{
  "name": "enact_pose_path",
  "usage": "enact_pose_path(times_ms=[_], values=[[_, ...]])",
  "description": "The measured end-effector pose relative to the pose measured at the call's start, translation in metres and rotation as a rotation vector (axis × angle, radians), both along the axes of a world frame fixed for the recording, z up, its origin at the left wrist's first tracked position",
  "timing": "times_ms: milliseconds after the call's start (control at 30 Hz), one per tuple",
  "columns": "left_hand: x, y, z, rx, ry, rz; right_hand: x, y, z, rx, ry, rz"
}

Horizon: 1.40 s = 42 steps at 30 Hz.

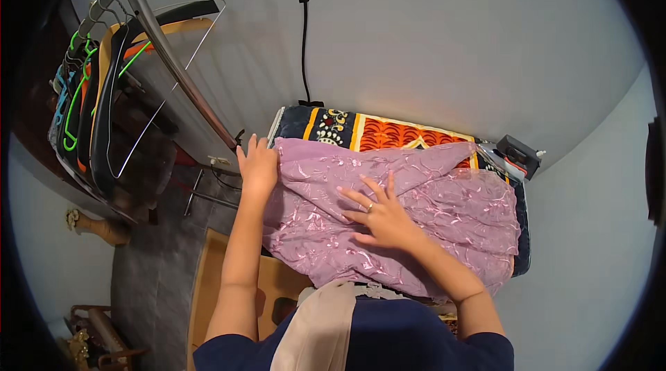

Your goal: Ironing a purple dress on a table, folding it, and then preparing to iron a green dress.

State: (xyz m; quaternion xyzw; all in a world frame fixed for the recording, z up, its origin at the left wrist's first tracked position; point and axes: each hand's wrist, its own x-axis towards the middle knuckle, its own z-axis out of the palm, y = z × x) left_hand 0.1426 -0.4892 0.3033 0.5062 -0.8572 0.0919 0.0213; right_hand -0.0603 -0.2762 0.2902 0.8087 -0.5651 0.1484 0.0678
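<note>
A mauve embroidered cloth (pixel 444 208), sheer with shiny floral stitching, is spread with folds over a padded board covered by a patterned blanket (pixel 399 134). My left hand (pixel 258 168) is at the cloth's far left corner, fingers stretched and apart, touching its edge. Over the middle of the cloth my right hand (pixel 381 217) lies palm down with fingers spread wide; a ring is on one finger. Neither hand grips anything. At the board's far right end rests an iron (pixel 517 157), partly behind the cloth's edge.
To the left, a metal clothes rail (pixel 163 38) carries several hangers (pixel 104 114). A black cable (pixel 304 45) runs down the grey wall behind the board. A brown mat (pixel 208 281) covers part of the floor, and a tan vase (pixel 100 225) is farther left.
</note>
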Motion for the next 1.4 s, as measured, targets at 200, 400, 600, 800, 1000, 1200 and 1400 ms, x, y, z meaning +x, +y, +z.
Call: enact_pose_path(times_ms=[200, 400, 600, 800, 1000, 1200, 1400], values=[[-0.027, 0.023, 0.021, 0.117, 0.222, -0.180, -0.068, -0.031, 0.008, -0.103, -0.190, -0.346], [-0.080, 0.017, -0.017, 0.198, 0.137, -0.320, -0.119, -0.090, -0.025, 0.078, 0.002, -0.450], [-0.070, 0.026, -0.015, 0.091, 0.294, -0.380, -0.130, -0.102, -0.016, 0.439, 0.017, -0.380], [-0.022, 0.050, 0.013, 0.026, 0.406, -0.461, -0.138, -0.057, 0.020, 0.294, 0.010, -0.336], [0.012, 0.071, 0.019, 0.130, 0.439, -0.586, -0.121, 0.005, 0.030, -0.305, 0.120, -0.215], [0.009, 0.075, 0.018, -0.004, 0.433, -0.618, -0.101, 0.051, 0.054, -0.321, 0.022, -0.263], [0.028, 0.083, 0.025, 0.307, 0.396, -0.673, -0.074, 0.101, 0.065, 0.073, 0.080, -0.357]])
